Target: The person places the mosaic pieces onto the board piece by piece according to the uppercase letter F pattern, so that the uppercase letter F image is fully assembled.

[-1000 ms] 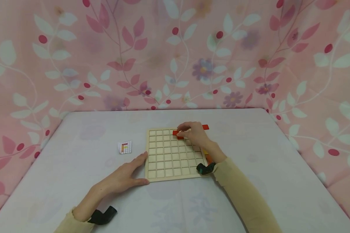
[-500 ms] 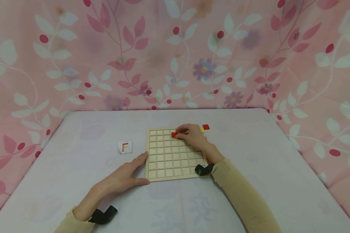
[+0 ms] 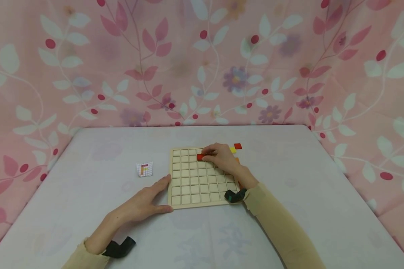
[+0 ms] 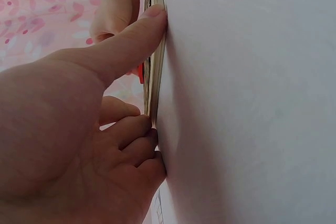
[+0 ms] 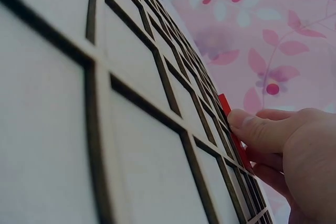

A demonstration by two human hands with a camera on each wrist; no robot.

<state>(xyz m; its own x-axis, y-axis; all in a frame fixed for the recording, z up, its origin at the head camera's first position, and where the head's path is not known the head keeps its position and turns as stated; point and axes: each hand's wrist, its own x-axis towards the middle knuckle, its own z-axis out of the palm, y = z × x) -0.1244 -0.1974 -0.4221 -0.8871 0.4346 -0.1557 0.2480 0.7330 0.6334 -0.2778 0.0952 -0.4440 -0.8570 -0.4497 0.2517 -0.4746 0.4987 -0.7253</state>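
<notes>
Left hand: your left hand lies along the near board edge on its own side, thumb and forefinger spread apart; the thumb touches near the corner closest to you, the forefinger touches higher up the same edge.
Right hand: your right hand, reaching across the board's far rows, pinches a red piece between thumb and fingers; the two hands are well apart.
Red piece: one flat red piece under your right fingertips, its end showing on the left-hand side of them; the rest is hidden by your fingers.
Grid board: one pale wooden grid board, square-celled with raised dividers, between your two hands, lying flat.
Spare red piece: one red tile, just beyond your right hand, off the board.
Yellow piece: one yellow piece, beside your right hand's knuckles, partly covered.
Orange piece: one orange piece, glimpsed past your right hand; its outline is hidden.
Pattern card: one small gridded card with coloured cells, beyond your left hand, apart from the board.
Wrist devices: black left device and black right device, one at each wrist.
Table: whitish, faintly patterned table beneath both hands.
Backdrop: pink floral cloth, beyond both hands.
</notes>
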